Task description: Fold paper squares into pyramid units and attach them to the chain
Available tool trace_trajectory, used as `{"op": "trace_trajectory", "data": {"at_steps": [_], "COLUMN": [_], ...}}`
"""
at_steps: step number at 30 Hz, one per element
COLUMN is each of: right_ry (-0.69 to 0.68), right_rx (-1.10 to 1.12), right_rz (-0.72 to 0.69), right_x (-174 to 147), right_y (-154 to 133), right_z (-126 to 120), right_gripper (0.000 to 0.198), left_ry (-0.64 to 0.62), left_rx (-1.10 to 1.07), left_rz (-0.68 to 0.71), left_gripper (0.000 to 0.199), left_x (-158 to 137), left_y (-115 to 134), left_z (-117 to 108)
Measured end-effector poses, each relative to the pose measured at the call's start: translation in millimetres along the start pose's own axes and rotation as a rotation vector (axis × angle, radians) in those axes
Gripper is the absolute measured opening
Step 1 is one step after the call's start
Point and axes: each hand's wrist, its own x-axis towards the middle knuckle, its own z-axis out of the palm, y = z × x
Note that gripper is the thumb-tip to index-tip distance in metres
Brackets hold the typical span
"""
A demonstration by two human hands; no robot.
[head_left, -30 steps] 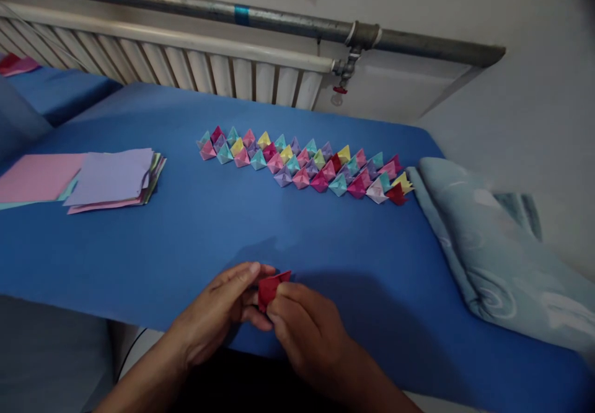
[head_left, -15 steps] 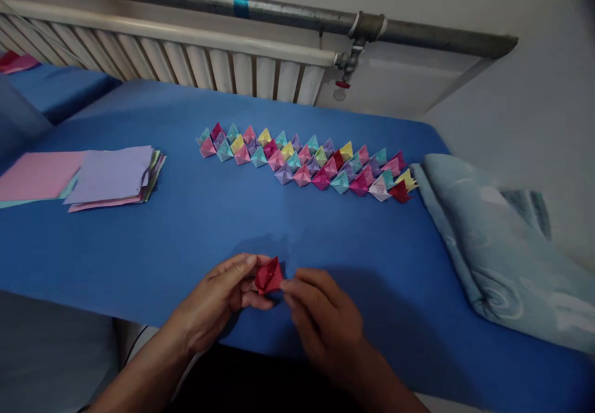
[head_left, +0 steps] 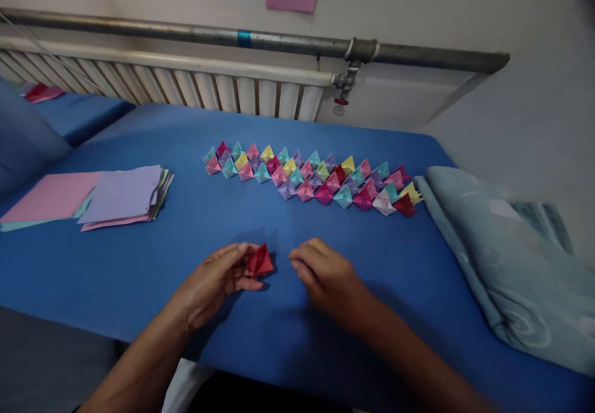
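A small red paper boat [head_left: 260, 262] is held by its left side between the thumb and fingers of my left hand [head_left: 217, 283], low over the blue surface. My right hand [head_left: 325, 273] is a short way to the right, apart from the boat. Its fingers are curled together, and nothing shows in them. Beyond both hands stand rows of folded paper boats [head_left: 324, 193] in pink, purple, yellow, teal and red, set closely side by side.
At the left lies a stack of coloured paper sheets [head_left: 121, 195] beside a pink sheet [head_left: 58, 195]. A folded teal blanket [head_left: 493, 264] covers the right side of the blue surface [head_left: 223, 214]. A radiator [head_left: 223, 93] and pipe [head_left: 297, 44] run along the wall.
My right hand has let go of the red paper boat and drawn away to the right. My left hand still holds the boat. The view has tilted up slightly.
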Motion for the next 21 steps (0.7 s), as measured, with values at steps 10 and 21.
{"op": "trace_trajectory", "data": {"at_steps": [10, 21], "right_ry": [0.155, 0.168], "right_rx": [0.161, 0.214], "right_rz": [0.01, -0.004], "right_x": [40.4, 38.1], "right_y": [48.6, 51.6], "right_z": [28.9, 28.6], "right_gripper": [0.014, 0.014], "left_ry": [-0.033, -0.067], "left_rx": [0.187, 1.032], "left_rz": [-0.056, 0.103], "left_gripper": [0.029, 0.047], "left_x": [35.6, 55.0], "left_y": [22.2, 49.1], "left_z": [-10.5, 0.3]}}
